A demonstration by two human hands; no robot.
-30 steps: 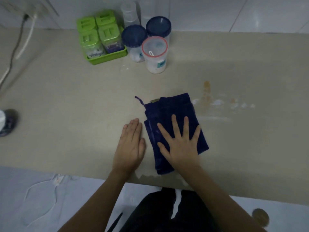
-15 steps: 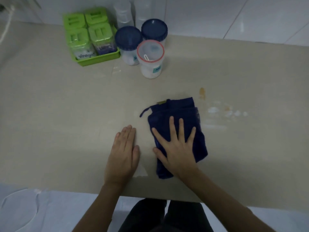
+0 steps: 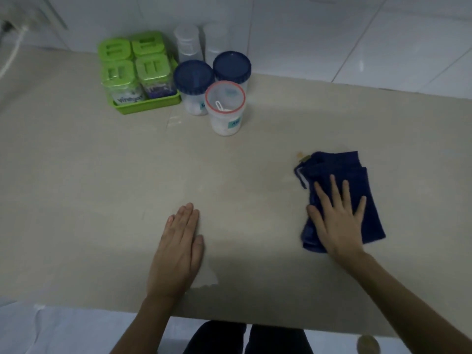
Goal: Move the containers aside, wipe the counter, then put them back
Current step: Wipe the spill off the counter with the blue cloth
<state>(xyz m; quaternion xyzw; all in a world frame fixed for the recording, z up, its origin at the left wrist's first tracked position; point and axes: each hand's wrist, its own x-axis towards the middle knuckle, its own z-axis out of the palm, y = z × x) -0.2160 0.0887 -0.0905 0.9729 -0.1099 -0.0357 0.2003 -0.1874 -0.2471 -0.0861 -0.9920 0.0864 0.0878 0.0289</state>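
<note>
A folded dark blue cloth (image 3: 357, 172) lies on the beige counter (image 3: 102, 187) at the right. My right hand (image 3: 337, 218) presses flat on it with fingers spread. Resting flat on the bare counter to the left is my left hand (image 3: 180, 246), holding nothing. At the back stand the containers: a green tray (image 3: 148, 106) with several green-lidded jars, two blue-lidded jars (image 3: 194, 75) (image 3: 232, 66), a red-rimmed clear tub (image 3: 225, 98), and two clear bottles (image 3: 187, 40) against the wall. A small orange stain (image 3: 299, 154) shows at the cloth's top left corner.
A white tiled wall (image 3: 332, 34) runs behind the counter. A white cable (image 3: 11, 54) hangs at the far left. The counter's front edge (image 3: 255, 320) is near my body, with a pale floor below and a small round object (image 3: 367, 344) on it.
My right hand has slid the cloth to the right, over the stained spots. My left hand has stayed flat on the counter.
</note>
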